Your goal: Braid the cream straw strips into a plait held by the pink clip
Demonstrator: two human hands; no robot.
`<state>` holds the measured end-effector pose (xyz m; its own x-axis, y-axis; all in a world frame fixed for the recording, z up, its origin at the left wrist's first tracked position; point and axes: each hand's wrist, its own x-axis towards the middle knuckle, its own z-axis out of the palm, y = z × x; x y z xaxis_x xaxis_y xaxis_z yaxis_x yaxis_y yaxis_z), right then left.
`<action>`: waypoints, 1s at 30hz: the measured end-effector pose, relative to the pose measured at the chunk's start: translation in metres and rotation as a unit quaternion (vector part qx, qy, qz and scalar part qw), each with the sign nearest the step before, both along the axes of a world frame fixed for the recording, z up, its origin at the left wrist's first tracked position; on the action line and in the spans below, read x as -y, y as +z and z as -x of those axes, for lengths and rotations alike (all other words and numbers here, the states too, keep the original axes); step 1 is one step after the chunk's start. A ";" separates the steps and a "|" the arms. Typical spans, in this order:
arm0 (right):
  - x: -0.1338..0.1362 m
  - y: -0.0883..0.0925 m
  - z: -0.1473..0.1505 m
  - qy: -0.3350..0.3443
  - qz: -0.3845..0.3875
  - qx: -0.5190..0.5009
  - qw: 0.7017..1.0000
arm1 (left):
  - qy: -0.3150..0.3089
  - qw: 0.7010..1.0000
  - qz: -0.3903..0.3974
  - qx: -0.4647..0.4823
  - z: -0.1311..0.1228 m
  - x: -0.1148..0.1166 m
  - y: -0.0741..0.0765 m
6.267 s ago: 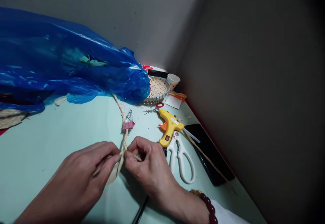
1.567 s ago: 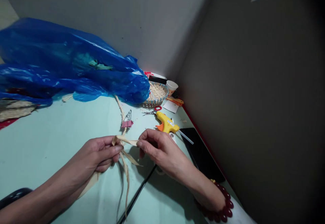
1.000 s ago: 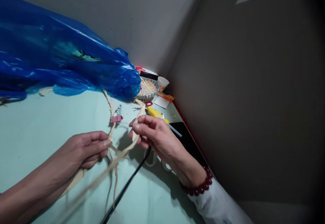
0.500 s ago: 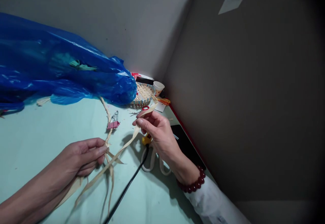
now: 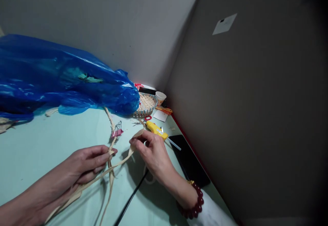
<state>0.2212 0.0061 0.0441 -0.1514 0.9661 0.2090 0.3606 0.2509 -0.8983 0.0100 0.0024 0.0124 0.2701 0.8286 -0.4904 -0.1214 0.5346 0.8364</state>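
Observation:
A pale braided cord [image 5: 109,119] runs out from under the blue plastic bag, with a pink binder clip [image 5: 117,133] clamped on it. My left hand [image 5: 92,161] pinches the near end of the braid, where loose flat strands [image 5: 110,181] spread out and hang toward me. Between the thumb and fingers of my right hand [image 5: 151,149] is one long pale strip [image 5: 128,155], its tip sticking out beyond the fingers. That strip crosses over the other strands and passes by my left hand. Both hands are closed.
The blue plastic bag [image 5: 64,82] fills the back left. Behind my right hand lie a yellow glue gun [image 5: 155,129], red-handled scissors [image 5: 148,118], a woven basket [image 5: 147,103] and a paper cup [image 5: 160,96]. A black tablet-like slab [image 5: 192,161] lies right; a black cable [image 5: 130,193] crosses in front.
My right hand has drawn the strip nearer to my left hand, uncovering the yellow glue gun. My left hand keeps its pinch on the braid. The whole view has shifted slightly.

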 end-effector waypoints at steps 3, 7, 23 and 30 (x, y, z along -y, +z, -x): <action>0.006 -0.003 0.015 -0.034 -0.007 0.044 0.998 | 0.016 0.999 -0.035 0.014 -0.003 0.000 0.006; 0.009 -0.010 0.031 -0.056 0.016 0.060 0.997 | 0.028 0.997 -0.030 0.058 -0.011 0.005 0.017; 0.006 -0.021 0.042 -0.057 0.021 -0.142 0.988 | 0.024 0.996 -0.018 0.080 -0.013 0.006 0.007; -0.005 -0.003 0.027 -0.065 0.075 -0.270 0.958 | -0.018 0.997 -0.042 0.062 -0.008 0.000 -0.009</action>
